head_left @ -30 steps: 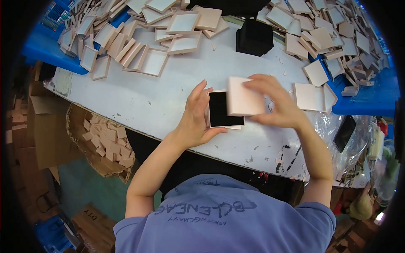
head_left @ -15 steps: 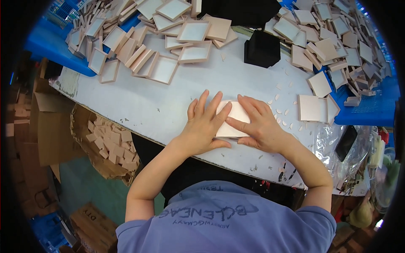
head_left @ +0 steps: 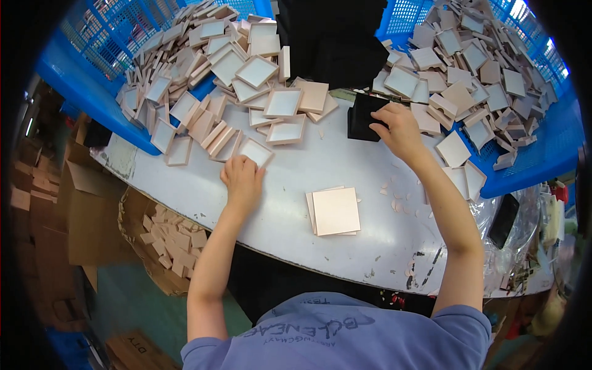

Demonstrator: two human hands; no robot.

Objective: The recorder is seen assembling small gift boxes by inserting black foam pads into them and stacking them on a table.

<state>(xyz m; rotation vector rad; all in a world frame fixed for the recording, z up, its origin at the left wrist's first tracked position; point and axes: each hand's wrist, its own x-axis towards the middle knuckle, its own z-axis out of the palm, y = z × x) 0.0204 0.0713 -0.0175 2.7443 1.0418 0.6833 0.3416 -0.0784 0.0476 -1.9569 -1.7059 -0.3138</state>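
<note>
My left hand [head_left: 242, 182] is at the near edge of the left pile, fingers curled against a shallow square box half [head_left: 256, 152] with a pale pink rim and whitish inside. My right hand [head_left: 399, 131] reaches forward to a black block [head_left: 364, 118]. Its thumb and bent fingers come together over the block's right side; what they pinch, if anything, is hidden. Between my arms, on the table, a flat pale pink square box piece [head_left: 337, 211] lies face up on another, which sticks out slightly turned beneath it.
Blue plastic baskets [head_left: 52, 80] at left and right spill many box halves onto the white table [head_left: 290, 191]. Black material [head_left: 333, 49] stands at the back between them. Small pale scraps [head_left: 398, 197] and a dark phone-like slab [head_left: 504, 221] lie to the right. A carton [head_left: 132, 225] of small pieces stands lower left.
Both hands have let go of the pink square piece in the middle. My left hand went forward-left to the pile, my right forward to the black block. The whole view has shifted.
</note>
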